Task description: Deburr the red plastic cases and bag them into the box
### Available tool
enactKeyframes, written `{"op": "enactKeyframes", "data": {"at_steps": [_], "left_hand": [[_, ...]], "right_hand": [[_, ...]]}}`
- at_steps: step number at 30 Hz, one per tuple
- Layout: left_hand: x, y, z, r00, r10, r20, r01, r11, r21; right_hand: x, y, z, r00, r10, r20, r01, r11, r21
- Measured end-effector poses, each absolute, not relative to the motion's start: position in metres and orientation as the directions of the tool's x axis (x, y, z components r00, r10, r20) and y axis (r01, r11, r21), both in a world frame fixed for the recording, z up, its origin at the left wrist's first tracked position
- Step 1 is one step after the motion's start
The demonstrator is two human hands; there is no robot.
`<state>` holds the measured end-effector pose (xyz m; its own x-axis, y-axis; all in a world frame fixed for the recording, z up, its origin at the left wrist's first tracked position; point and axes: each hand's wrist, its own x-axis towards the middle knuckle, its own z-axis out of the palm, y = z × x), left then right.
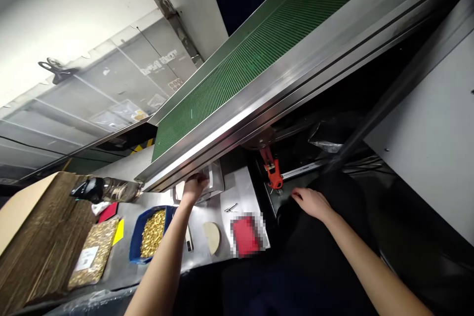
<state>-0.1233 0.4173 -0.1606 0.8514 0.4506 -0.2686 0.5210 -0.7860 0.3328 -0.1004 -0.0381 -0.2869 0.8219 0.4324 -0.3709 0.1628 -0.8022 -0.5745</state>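
My left hand [194, 188] reaches under the lower end of the conveyor, its fingers curled at a pale box [216, 180] with clear sides. Shadow covers the fingertips, so I cannot make out what they grip. Near that forearm stands a blue tray [136, 239] full of small brass-coloured parts [153, 232]. My right hand [311, 202] lies over my dark-clothed leg, fingers loosely extended and nothing visible in them. Just left of it hangs an orange-red handled tool [274, 177]. A beige half-round piece [212, 238], a small metal tool [231, 208] and a blurred red item [246, 236] lie on the metal table [237, 187].
A green ribbed conveyor belt [252, 61] with metal side rails [274, 84] slopes above the table. At left are a cardboard box [48, 237], a bag of small parts [94, 252] and a clear bottle [120, 190]. A pale panel [429, 123] stands at right.
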Motion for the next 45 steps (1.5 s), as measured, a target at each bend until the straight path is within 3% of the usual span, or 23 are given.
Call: {"op": "enactKeyframes", "data": {"at_steps": [6,12,19,28,31,35,39,42,45], "left_hand": [[-0.128,0.426,-0.165,0.772,0.594,-0.225,0.634,-0.705,0.317],[-0.134,0.425,-0.167,0.829,0.499,-0.254,0.56,-0.733,0.385],[-0.133,0.435,-0.178,0.757,0.631,-0.172,0.628,-0.63,0.456],[-0.139,0.427,-0.178,0.846,0.514,-0.142,0.5,-0.672,0.546],[-0.136,0.425,-0.177,0.823,0.558,-0.107,0.503,-0.627,0.595],[-0.145,0.408,-0.165,0.775,0.632,-0.027,0.462,-0.537,0.706],[-0.19,0.363,-0.139,0.806,0.592,-0.006,0.337,-0.45,0.827],[-0.231,0.313,-0.123,0.831,0.549,-0.086,0.315,-0.337,0.887],[-0.257,0.262,-0.117,0.856,0.45,-0.256,0.339,-0.113,0.934]], "right_hand": [[-0.102,-0.036,-0.287,0.8,0.454,-0.391,0.202,-0.819,-0.538],[-0.103,-0.038,-0.29,0.799,0.45,-0.399,0.206,-0.829,-0.521],[-0.106,-0.036,-0.291,0.791,0.457,-0.406,0.233,-0.84,-0.49],[-0.108,-0.032,-0.293,0.774,0.453,-0.443,0.252,-0.862,-0.441],[-0.109,-0.03,-0.29,0.776,0.448,-0.444,0.243,-0.862,-0.445],[-0.109,-0.03,-0.279,0.798,0.44,-0.412,0.196,-0.836,-0.512],[-0.125,-0.023,-0.239,0.822,0.453,-0.346,0.134,-0.743,-0.656],[-0.156,0.002,-0.185,0.827,0.502,-0.251,0.123,-0.598,-0.792],[-0.185,0.04,-0.137,0.814,0.572,-0.1,0.103,-0.313,-0.944]]}}
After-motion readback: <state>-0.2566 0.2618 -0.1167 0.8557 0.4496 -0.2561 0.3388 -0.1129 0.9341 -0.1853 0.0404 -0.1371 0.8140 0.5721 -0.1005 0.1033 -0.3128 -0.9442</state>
